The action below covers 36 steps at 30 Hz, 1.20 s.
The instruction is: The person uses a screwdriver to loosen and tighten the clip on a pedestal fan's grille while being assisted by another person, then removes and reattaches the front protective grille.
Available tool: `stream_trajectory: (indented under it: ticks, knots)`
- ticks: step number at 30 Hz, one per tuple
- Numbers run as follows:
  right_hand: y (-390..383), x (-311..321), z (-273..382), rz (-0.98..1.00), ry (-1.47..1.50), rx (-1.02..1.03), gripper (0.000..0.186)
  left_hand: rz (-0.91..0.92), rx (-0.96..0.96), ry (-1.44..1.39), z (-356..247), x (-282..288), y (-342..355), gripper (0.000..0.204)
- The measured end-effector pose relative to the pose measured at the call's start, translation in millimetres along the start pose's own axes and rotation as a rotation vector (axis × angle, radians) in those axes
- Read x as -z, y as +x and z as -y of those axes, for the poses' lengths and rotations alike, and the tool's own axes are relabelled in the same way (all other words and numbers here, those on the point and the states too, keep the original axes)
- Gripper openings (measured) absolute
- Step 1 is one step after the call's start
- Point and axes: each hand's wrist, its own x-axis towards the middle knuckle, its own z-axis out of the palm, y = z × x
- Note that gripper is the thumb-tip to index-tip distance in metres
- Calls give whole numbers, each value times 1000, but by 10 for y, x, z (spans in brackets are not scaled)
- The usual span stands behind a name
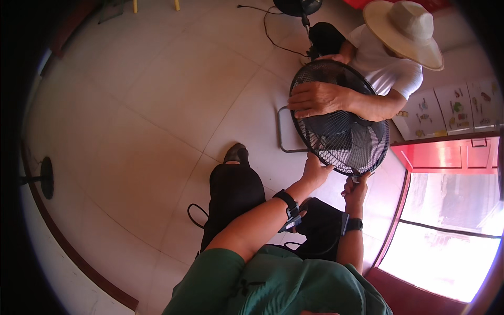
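Note:
A black floor fan with a round wire grille [336, 157] stands tilted in front of me. My left hand [316, 172] is closed on the near rim of the grille. At the rim's lower right, my right hand [356, 190] is closed around a small slim thing whose kind I cannot make out. A co-worker in a white shirt and a pale brimmed hat [415, 23] crouches across the fan. One of the co-worker's hands [319, 100] lies over the front of the grille, the other at its far top edge.
The fan's bent metal stand [282, 137] rests on the tiled floor [142, 121]. Behind it are another dark round fan part [297, 5] and a black cord [269, 32]. A red-framed glass door [449, 202] is on the right; a dark round base [46, 177] is at the left wall.

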Motion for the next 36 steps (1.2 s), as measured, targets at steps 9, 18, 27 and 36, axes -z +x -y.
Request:
stream_trajectory:
  ticks: [9,18,27,36]
  knots:
    - [12,-64,7,-29,103,-14,61,140,-33,-160,97,99,109,38]
    - [171,102,-183,-27,312,46,54,225,139,-161,-290,203,-47,31]
    - [208,183,-178,57,279,11,54,346,40,-423,-308,321,-15,57]
    - [269,125,-193,92,320,-29,53,383,75,-467,-301,374,-4,57]
